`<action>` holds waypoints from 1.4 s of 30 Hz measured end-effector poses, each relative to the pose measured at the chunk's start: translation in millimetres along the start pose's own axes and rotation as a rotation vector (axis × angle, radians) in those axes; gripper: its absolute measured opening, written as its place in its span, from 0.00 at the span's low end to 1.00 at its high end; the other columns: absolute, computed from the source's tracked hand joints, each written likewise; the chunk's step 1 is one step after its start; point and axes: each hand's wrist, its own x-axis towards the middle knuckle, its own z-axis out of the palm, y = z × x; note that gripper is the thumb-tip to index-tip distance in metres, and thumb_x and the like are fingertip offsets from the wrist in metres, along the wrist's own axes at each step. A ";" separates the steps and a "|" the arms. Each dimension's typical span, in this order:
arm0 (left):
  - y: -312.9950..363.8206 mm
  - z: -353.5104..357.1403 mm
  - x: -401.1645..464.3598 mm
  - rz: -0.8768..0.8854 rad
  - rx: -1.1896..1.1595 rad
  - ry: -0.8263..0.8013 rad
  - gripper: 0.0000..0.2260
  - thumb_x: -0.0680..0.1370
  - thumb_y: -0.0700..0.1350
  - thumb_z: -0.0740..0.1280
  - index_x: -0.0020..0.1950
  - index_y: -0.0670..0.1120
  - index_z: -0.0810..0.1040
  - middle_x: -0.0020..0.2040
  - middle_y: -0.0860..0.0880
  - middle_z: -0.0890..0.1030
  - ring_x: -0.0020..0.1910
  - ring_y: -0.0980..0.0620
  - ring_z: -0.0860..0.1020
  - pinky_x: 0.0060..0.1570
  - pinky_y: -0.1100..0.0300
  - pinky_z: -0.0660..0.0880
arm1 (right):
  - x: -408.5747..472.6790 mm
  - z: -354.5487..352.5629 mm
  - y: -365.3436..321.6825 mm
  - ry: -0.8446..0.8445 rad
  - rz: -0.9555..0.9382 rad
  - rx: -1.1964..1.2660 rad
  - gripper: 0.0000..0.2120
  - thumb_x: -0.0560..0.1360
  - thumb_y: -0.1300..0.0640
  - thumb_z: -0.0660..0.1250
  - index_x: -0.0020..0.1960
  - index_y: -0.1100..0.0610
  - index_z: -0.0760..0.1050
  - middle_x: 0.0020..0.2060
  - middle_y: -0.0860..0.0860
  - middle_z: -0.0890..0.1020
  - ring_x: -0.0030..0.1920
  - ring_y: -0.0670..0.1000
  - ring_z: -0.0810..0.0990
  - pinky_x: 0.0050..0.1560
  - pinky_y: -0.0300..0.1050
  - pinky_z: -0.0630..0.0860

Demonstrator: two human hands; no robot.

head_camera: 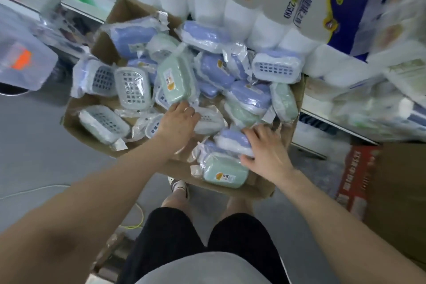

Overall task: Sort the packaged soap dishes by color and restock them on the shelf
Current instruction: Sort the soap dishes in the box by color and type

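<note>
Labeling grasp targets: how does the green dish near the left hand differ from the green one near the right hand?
The upper green dish stands tilted atop the pile, past the left hand. The lower green dish lies flatter at the cardboard box's near edge, under the right hand. Both are bagged, orange-stickered.

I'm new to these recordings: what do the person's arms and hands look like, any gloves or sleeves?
Both arms are bare up to the edge of the picture, with no sleeves in view. The left hand and right hand wear no gloves; no rings, watch or markings show.
</note>
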 end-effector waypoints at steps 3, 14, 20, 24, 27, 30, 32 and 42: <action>-22.2 7.5 -16.7 0.071 -0.043 0.025 0.20 0.67 0.46 0.76 0.57 0.42 0.77 0.48 0.42 0.80 0.54 0.40 0.78 0.60 0.48 0.71 | -11.9 8.8 -27.4 -0.002 0.100 0.146 0.32 0.70 0.39 0.67 0.66 0.58 0.70 0.55 0.56 0.74 0.53 0.58 0.74 0.52 0.53 0.75; -72.9 -10.5 -53.0 0.085 -0.157 0.246 0.26 0.77 0.46 0.67 0.73 0.45 0.65 0.57 0.39 0.75 0.45 0.38 0.78 0.40 0.46 0.77 | 17.6 26.8 -116.1 0.011 0.127 0.262 0.35 0.68 0.50 0.78 0.70 0.57 0.69 0.66 0.65 0.69 0.66 0.66 0.71 0.61 0.60 0.75; -69.0 -14.9 -57.0 0.097 -0.109 0.223 0.24 0.70 0.43 0.62 0.67 0.44 0.74 0.66 0.38 0.72 0.66 0.35 0.68 0.65 0.40 0.67 | 26.1 20.8 -107.5 0.058 0.203 0.284 0.25 0.82 0.44 0.56 0.74 0.55 0.64 0.69 0.59 0.69 0.68 0.60 0.69 0.67 0.58 0.69; -28.0 -2.5 -41.3 0.281 -0.185 0.176 0.23 0.78 0.56 0.58 0.68 0.46 0.74 0.66 0.41 0.74 0.66 0.36 0.70 0.67 0.40 0.66 | 0.8 26.7 -46.0 0.078 0.494 0.126 0.19 0.79 0.51 0.57 0.66 0.59 0.70 0.62 0.59 0.74 0.62 0.61 0.73 0.62 0.56 0.73; 2.8 9.1 -25.3 0.332 -0.114 0.056 0.31 0.74 0.67 0.60 0.74 0.54 0.65 0.70 0.45 0.70 0.71 0.37 0.64 0.71 0.37 0.57 | -14.6 40.5 -8.9 -0.146 0.559 0.010 0.28 0.77 0.41 0.47 0.58 0.59 0.76 0.58 0.59 0.77 0.59 0.62 0.74 0.61 0.54 0.69; 14.1 12.5 -16.3 0.304 0.008 -0.023 0.32 0.74 0.63 0.64 0.76 0.59 0.57 0.74 0.47 0.63 0.76 0.39 0.53 0.74 0.38 0.44 | -10.2 47.9 -4.9 -0.266 0.580 -0.040 0.39 0.73 0.29 0.41 0.56 0.55 0.78 0.61 0.58 0.74 0.65 0.62 0.69 0.65 0.56 0.64; 11.7 12.9 -15.4 0.273 0.052 -0.021 0.31 0.75 0.60 0.66 0.75 0.59 0.58 0.71 0.46 0.66 0.76 0.39 0.53 0.74 0.38 0.43 | 2.7 46.5 -18.2 -0.272 0.653 -0.022 0.40 0.72 0.25 0.47 0.63 0.55 0.75 0.67 0.58 0.69 0.68 0.63 0.63 0.66 0.58 0.63; -27.3 21.9 -34.8 0.378 0.056 0.071 0.24 0.68 0.58 0.73 0.62 0.53 0.76 0.59 0.43 0.78 0.71 0.39 0.66 0.73 0.37 0.53 | 60.9 50.0 -41.7 -0.431 0.697 -0.076 0.47 0.68 0.28 0.61 0.75 0.60 0.63 0.77 0.64 0.56 0.77 0.61 0.51 0.73 0.63 0.50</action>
